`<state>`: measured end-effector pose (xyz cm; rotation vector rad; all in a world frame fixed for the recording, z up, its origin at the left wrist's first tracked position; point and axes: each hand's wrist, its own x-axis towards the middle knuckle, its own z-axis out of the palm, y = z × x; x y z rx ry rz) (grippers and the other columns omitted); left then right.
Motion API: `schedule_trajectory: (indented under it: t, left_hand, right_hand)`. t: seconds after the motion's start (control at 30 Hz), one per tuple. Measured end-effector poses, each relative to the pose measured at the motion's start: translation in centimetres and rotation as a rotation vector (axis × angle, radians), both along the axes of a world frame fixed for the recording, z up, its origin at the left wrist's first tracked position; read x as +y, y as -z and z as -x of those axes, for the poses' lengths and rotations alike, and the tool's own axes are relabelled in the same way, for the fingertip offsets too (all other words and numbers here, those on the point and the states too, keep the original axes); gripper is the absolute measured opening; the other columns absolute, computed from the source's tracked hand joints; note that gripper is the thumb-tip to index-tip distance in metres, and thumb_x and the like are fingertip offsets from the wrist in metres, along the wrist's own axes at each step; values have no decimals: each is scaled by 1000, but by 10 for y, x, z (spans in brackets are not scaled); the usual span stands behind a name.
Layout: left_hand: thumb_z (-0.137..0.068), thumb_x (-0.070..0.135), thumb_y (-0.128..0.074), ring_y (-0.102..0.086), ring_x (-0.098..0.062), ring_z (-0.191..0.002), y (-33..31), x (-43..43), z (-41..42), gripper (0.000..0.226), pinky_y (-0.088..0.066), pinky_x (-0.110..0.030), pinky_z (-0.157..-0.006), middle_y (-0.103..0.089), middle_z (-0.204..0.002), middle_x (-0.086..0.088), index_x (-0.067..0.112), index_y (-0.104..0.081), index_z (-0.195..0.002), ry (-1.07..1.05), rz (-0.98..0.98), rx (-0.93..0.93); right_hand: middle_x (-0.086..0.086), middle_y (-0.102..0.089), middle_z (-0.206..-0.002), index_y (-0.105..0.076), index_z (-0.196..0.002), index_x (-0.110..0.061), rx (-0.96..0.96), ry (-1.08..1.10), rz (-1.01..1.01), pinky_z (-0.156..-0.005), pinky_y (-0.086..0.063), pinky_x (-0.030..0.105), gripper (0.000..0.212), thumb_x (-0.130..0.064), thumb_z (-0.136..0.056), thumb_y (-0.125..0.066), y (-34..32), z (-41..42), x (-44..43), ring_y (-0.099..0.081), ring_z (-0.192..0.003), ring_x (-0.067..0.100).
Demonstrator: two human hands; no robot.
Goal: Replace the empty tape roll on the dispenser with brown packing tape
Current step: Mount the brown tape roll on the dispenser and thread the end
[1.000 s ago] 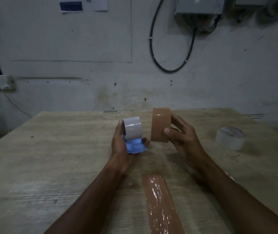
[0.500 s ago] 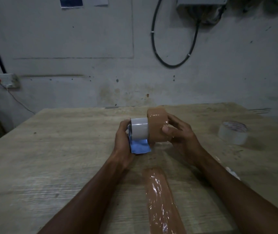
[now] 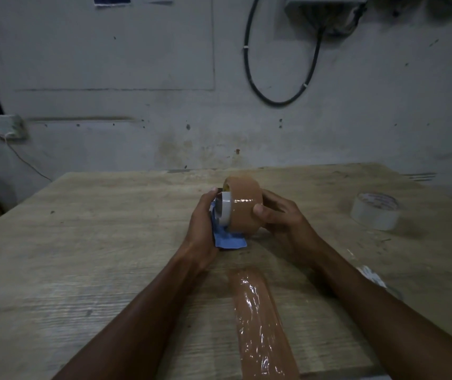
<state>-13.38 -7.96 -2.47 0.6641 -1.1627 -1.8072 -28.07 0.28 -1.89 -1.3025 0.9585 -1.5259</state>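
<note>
A small tape dispenser with a grey hub (image 3: 225,208) and a blue body (image 3: 229,239) is held above the wooden table (image 3: 96,242) by my left hand (image 3: 201,229). My right hand (image 3: 279,218) grips a brown packing tape roll (image 3: 244,207), which now sits over most of the grey hub. Only the hub's left rim still shows. My right thumb presses on the roll's outer face.
A whitish, near-empty tape roll (image 3: 375,211) lies on the table at the right. A plastic-wrapped stack of brown tape rolls (image 3: 260,325) lies between my forearms near the front edge. A wall with cables stands behind the table.
My right hand has brought the brown roll leftward from beside the dispenser and slid it onto the grey hub. Both hands have tilted slightly.
</note>
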Motion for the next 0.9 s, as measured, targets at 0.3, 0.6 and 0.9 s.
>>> schedule_trajectory:
  t: [0.3, 0.6, 0.9]
  left_hand:
    - [-94, 62, -40, -67, -34, -112, 3, 2, 3, 63, -55, -43, -86, -70, -122, -17, 15, -63, -130, -7, 51, -100]
    - [-96, 60, -42, -72, -35, -100, 6, -3, 1, 59, -58, -43, -84, -75, -110, -16, 15, -71, -119, -5, -7, -47]
    - [-98, 57, -40, -71, -30, -103, 6, -5, 5, 55, -60, -34, -73, -73, -116, -13, 18, -66, -127, -25, 58, -89]
  right_hand:
    - [-3, -59, -139, -50, -142, -37, 352, 140, -8, -96, -55, 51, 63, -46, -83, -69, 3, -1, 0, -62, -121, 20]
    - [-13, -62, -123, -53, -130, -29, 417, 319, 68, -84, -57, 23, 51, -49, -86, -65, -1, -23, 4, -64, -102, -4]
    - [-6, -79, -96, -71, -110, -8, 196, 288, 142, -73, -55, 15, 21, -13, -98, -55, -6, -32, 6, -75, -91, 9]
